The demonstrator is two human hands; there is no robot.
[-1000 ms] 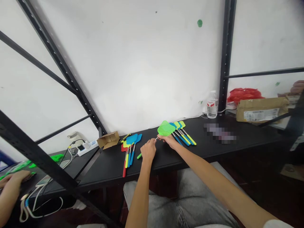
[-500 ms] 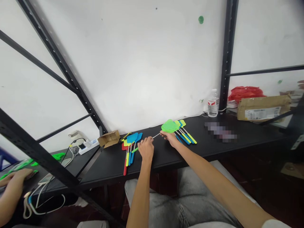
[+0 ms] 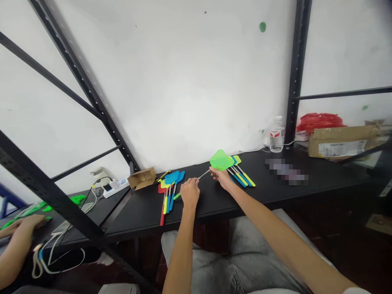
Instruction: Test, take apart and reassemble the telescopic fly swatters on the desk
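Observation:
A green fly swatter (image 3: 221, 160) is held slantwise above the black table, its mesh head up to the right. My left hand (image 3: 190, 192) is closed around its shaft, just above the green handle that sticks out to the lower left. Close below the mesh head, my right hand (image 3: 221, 177) pinches the metal shaft. Left of my left hand lie several swatters, among them a blue swatter (image 3: 172, 177) and a red swatter (image 3: 162, 208). More blue and yellow ones, including a yellow swatter (image 3: 248, 178), lie fanned out beside my right hand, partly covered by the green head.
A small open cardboard box (image 3: 142, 178) and a power strip (image 3: 114, 188) are on the left. At the right stand a water bottle (image 3: 277, 136) and a larger carton (image 3: 344, 142). Black rack posts flank the table (image 3: 211, 204). Another person's hand (image 3: 32, 223) is at far left.
The swatter's mesh head has tilted to face me more and sits slightly higher. Both hands keep their hold on it. The whole view has shifted a little.

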